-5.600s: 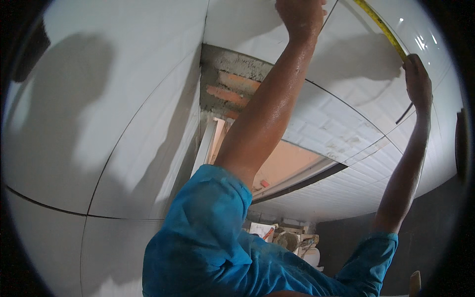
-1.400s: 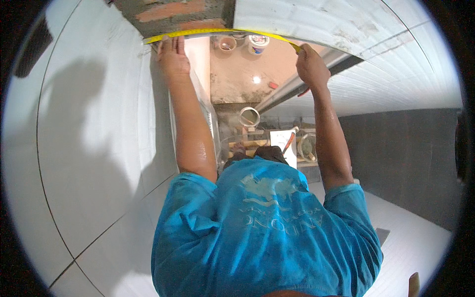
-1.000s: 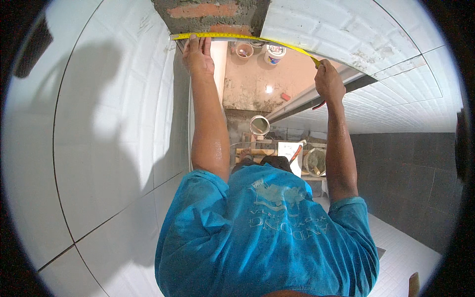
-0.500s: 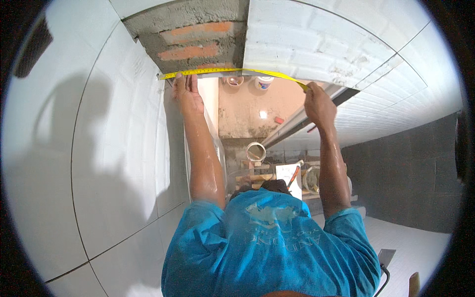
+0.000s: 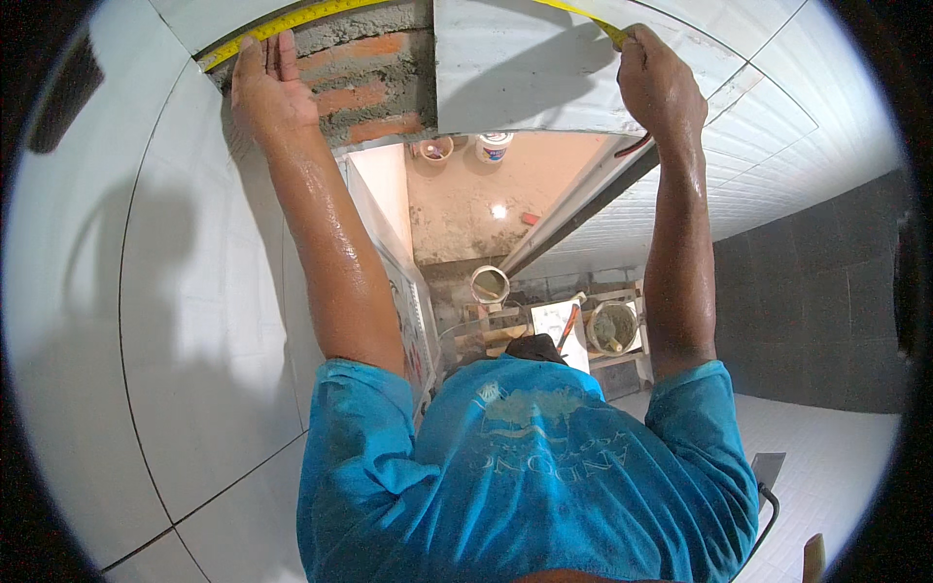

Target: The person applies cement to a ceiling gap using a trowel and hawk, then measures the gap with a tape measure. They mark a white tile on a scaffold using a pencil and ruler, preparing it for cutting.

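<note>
Across the top of the head view, the yellow tape (image 5: pixel 309 15) is running left to right, its middle passing out of sight. The left hand (image 5: pixel 270 105), fingers extended, is touching its left end; the right hand (image 5: pixel 665 89) is clenching its right stretch.

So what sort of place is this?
Probably a room under construction or renovation: bare brick and mortar show in the wall beside a large white tile, and a yellow measuring tape is stretched across above them.
</note>
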Motion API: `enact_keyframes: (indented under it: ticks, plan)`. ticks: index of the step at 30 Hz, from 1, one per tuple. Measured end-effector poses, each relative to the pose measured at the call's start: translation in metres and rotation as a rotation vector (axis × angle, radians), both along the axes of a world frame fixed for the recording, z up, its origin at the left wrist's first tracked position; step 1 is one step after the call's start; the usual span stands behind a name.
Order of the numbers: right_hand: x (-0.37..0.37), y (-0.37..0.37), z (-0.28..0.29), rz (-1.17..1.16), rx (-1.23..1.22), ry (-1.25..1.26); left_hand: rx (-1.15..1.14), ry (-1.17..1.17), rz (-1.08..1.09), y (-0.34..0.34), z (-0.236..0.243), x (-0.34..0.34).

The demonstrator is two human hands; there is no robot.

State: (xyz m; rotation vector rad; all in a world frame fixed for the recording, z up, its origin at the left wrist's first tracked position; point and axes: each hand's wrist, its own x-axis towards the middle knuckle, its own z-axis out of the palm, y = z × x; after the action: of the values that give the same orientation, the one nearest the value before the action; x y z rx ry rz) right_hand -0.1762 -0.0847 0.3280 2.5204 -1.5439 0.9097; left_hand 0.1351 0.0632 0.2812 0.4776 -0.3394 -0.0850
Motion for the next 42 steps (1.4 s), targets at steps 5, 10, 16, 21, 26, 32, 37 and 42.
enact_keyframes:
  ticks: [5,10,16,21,26,32,37,42]
  plan:
    - [0.002,-0.010,0.007,-0.017,0.026,0.052,-0.007,0.048,0.012,-0.003,0.004,-0.001]
    - [0.002,0.000,0.018,0.000,0.001,0.001,-0.039,-0.014,-0.011,-0.003,0.009,-0.001]
    - [0.006,0.016,0.032,0.027,0.043,-0.052,-0.030,0.036,0.009,-0.002,0.010,0.001]
    - [0.007,0.025,0.038,0.013,0.081,-0.065,0.014,-0.035,0.001,0.000,0.009,0.002]
    - [0.007,0.027,0.040,0.015,0.110,-0.063,0.017,-0.027,0.009,-0.001,0.009,0.002]
    - [0.010,0.018,0.038,0.009,0.070,-0.067,0.023,-0.043,0.011,-0.003,0.008,0.005]
    - [0.009,0.025,0.042,0.028,0.087,-0.087,0.023,-0.032,-0.005,-0.001,0.011,0.003]
    - [0.010,0.018,0.042,-0.009,0.135,-0.087,0.005,-0.003,-0.021,0.000,0.012,0.001]
